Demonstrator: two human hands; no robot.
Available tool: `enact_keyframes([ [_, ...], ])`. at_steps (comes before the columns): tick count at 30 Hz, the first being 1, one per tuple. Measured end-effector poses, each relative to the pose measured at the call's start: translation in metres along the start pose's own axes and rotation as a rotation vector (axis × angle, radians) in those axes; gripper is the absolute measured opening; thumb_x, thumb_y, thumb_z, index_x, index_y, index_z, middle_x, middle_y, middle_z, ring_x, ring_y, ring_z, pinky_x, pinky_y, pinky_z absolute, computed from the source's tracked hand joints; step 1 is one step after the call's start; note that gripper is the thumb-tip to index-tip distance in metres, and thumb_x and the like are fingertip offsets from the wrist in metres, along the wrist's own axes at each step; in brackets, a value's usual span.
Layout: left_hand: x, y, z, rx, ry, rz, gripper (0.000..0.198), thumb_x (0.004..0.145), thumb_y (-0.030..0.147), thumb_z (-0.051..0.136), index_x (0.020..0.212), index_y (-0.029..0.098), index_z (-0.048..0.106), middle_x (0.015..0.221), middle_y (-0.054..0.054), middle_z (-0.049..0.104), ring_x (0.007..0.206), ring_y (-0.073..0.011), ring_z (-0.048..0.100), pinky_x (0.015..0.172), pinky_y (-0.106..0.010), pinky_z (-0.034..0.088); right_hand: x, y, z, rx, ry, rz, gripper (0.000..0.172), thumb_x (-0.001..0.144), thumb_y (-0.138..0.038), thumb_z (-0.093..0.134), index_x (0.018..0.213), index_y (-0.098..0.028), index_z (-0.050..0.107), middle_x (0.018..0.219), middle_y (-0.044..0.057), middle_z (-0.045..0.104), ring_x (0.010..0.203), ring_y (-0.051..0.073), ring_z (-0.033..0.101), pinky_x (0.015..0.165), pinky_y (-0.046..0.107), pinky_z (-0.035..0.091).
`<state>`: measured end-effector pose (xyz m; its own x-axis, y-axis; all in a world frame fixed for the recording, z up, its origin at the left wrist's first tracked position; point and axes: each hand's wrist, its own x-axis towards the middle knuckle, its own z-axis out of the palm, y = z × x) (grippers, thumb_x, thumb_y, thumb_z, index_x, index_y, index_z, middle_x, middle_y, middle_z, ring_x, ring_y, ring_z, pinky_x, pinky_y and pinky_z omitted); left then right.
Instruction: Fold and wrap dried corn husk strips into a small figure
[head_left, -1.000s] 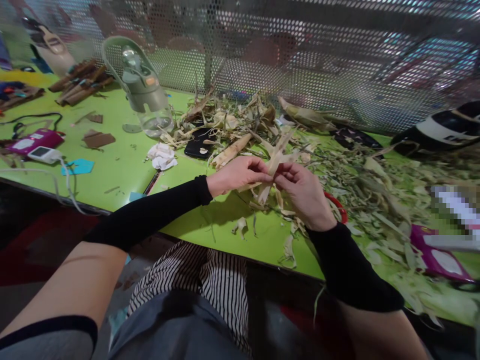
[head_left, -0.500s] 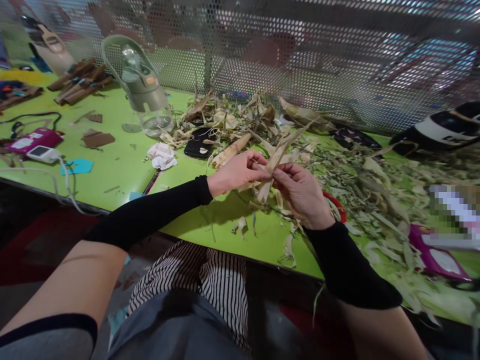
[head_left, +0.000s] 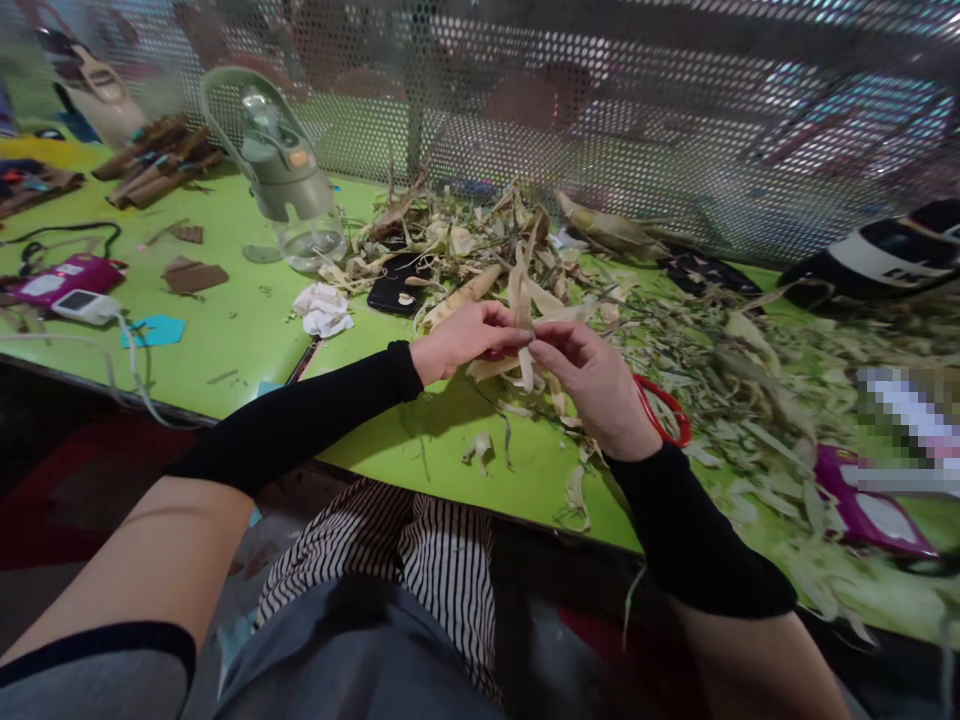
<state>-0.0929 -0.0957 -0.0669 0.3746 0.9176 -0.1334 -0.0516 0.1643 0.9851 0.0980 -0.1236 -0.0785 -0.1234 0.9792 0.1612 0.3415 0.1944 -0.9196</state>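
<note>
A pale, dry corn husk strip (head_left: 520, 285) stands between my hands, its top pointing up and its lower end hanging below the fingers. My left hand (head_left: 474, 338) pinches it from the left side. From the right, my right hand (head_left: 592, 378) closes thumb and fingers on the same strip, fingertips nearly touching those of the left. Just right of the right hand lie red-handled scissors (head_left: 673, 412), mostly their red loop showing. Behind the hands spreads a heap of husk scraps (head_left: 450, 235), with a black phone (head_left: 399, 283) at its near left edge.
A clear bottle with a green lid (head_left: 289, 180) stands left of the heap, near crumpled tissue (head_left: 322, 310). Brown rolls (head_left: 161, 160) and a magenta device (head_left: 67, 282) lie farther left. Shredded husk (head_left: 720, 400) and a magenta packet (head_left: 874, 505) cover the right. A perforated metal screen (head_left: 487, 100) borders the back.
The husk strip has turned from leaning right to nearly upright and looks narrower. My right hand has shifted slightly left, showing more of the red scissor handle.
</note>
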Motion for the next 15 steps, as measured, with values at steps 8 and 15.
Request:
enact_keyframes([
  [8, -0.003, 0.001, 0.006, 0.012, 0.118, 0.121, 0.025, 0.093, 0.016, 0.073, 0.078, 0.017, 0.054, 0.075, 0.004, 0.057, 0.071, -0.0081, 0.053, 0.074, -0.026, 0.042, -0.006, -0.005, 0.003, -0.07, -0.204, 0.062, 0.039, 0.089, -0.06, 0.073, 0.085, -0.021, 0.068, 0.08, 0.001, 0.065, 0.074, 0.016, 0.053, 0.07, 0.031, 0.042],
  [15, -0.005, -0.01, 0.018, -0.186, -0.175, -0.03, 0.015, 0.102, 0.028, 0.062, 0.101, 0.017, 0.073, 0.097, -0.003, 0.071, 0.089, -0.0123, 0.061, 0.092, -0.029, 0.048, -0.003, 0.004, 0.006, 0.11, -0.176, 0.063, 0.043, 0.081, -0.064, 0.079, 0.086, -0.021, 0.072, 0.085, 0.002, 0.068, 0.084, 0.018, 0.06, 0.082, 0.033, 0.05],
])
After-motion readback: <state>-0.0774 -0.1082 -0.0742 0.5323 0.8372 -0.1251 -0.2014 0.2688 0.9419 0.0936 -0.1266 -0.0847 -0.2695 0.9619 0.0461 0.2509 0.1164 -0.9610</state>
